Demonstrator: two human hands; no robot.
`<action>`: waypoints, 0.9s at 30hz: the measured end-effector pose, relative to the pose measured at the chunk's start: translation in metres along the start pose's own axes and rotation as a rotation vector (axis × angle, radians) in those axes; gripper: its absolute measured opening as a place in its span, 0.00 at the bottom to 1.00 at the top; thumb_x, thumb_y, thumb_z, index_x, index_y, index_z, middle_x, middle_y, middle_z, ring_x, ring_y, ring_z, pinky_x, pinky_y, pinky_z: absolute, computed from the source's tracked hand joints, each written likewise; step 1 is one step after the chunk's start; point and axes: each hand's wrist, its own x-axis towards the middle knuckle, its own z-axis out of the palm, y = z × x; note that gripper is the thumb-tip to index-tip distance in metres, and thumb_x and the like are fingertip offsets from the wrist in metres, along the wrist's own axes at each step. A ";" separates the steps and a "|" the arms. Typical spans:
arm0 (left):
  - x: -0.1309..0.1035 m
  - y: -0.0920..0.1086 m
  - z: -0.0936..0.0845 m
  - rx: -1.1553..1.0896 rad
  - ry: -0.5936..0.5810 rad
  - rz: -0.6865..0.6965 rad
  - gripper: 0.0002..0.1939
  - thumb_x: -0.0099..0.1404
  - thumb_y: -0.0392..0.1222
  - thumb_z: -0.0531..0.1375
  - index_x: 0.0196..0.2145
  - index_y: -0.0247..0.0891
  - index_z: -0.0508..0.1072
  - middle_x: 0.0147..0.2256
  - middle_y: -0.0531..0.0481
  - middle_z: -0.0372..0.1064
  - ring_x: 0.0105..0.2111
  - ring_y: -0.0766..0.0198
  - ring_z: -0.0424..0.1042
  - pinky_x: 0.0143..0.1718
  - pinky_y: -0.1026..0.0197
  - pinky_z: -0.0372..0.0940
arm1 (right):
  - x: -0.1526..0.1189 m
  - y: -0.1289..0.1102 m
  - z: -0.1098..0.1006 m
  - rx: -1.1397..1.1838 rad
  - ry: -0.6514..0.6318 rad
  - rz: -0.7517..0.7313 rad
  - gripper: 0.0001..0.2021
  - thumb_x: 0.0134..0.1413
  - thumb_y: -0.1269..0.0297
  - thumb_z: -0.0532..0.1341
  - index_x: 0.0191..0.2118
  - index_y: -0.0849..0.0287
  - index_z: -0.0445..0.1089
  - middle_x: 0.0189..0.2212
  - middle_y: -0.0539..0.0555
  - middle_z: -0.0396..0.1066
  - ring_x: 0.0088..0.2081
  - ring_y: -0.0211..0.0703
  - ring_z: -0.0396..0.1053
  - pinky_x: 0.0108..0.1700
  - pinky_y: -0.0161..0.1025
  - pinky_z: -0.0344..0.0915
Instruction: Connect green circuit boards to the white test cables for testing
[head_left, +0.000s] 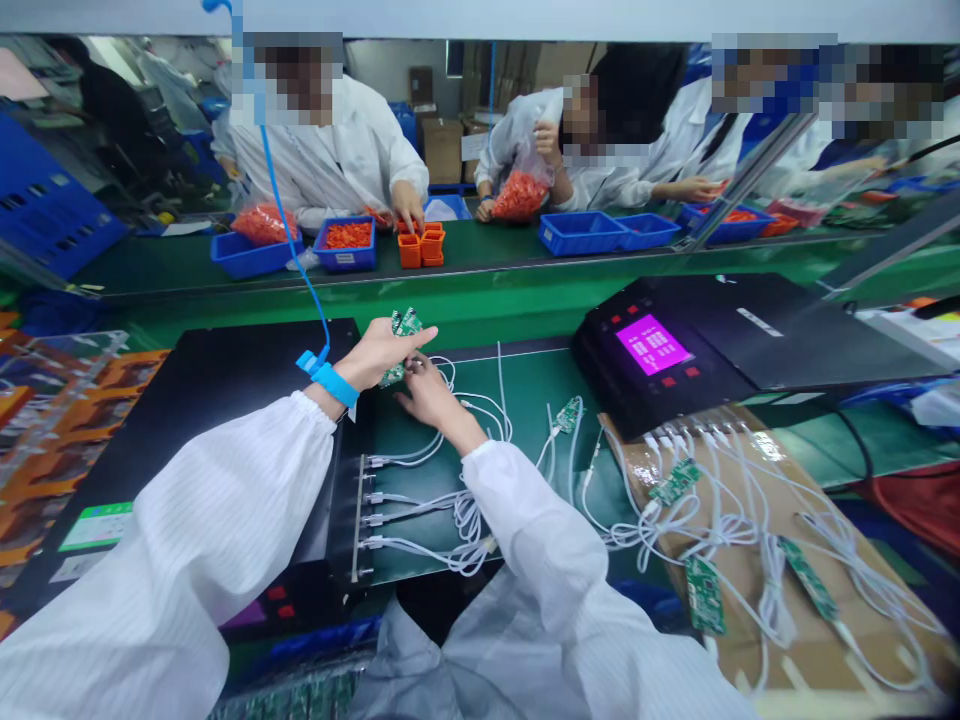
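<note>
My left hand [379, 350], with a blue strap [334, 382] at its wrist, is closed around green circuit boards [407, 322] whose upper ends stick out above the fingers. Just below it, my right hand [433, 392] has bent fingers at the lower end of a board. What those fingers grip is hidden. White cables [472, 510] run from ports on the black box at left and lie coiled beside my right forearm. Another circuit board [570, 414], joined to a white cable, lies right of that forearm.
A black tester [652, 345] with a lit purple screen stands at right. Several cabled boards [703, 595] lie on cardboard [750, 660] before it. At left is a black box [247, 400]. Across the bench, co-workers handle orange parts near blue bins [581, 235]. A blue cord [289, 220] hangs to my wrist.
</note>
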 end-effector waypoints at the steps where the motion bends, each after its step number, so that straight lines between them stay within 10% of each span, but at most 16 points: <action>1: 0.000 0.001 0.001 -0.043 -0.043 -0.045 0.17 0.61 0.46 0.70 0.22 0.38 0.68 0.19 0.52 0.63 0.21 0.66 0.62 0.24 0.62 0.59 | -0.005 0.010 -0.007 -0.012 0.011 -0.008 0.09 0.61 0.69 0.67 0.47 0.62 0.76 0.52 0.67 0.74 0.61 0.58 0.66 0.63 0.51 0.63; 10: 0.000 -0.002 0.002 0.009 -0.415 -0.159 0.11 0.47 0.38 0.68 0.15 0.38 0.69 0.20 0.44 0.69 0.19 0.61 0.66 0.19 0.60 0.57 | -0.038 0.075 -0.032 -0.102 -0.183 0.022 0.04 0.58 0.69 0.71 0.39 0.57 0.78 0.38 0.57 0.78 0.43 0.48 0.74 0.46 0.40 0.67; 27: -0.007 -0.009 -0.005 0.348 -0.379 -0.071 0.09 0.45 0.41 0.72 0.22 0.38 0.75 0.23 0.45 0.76 0.19 0.59 0.70 0.19 0.62 0.58 | -0.050 0.092 -0.032 0.028 -0.035 -0.095 0.05 0.69 0.67 0.60 0.44 0.58 0.73 0.40 0.57 0.74 0.45 0.49 0.69 0.53 0.45 0.64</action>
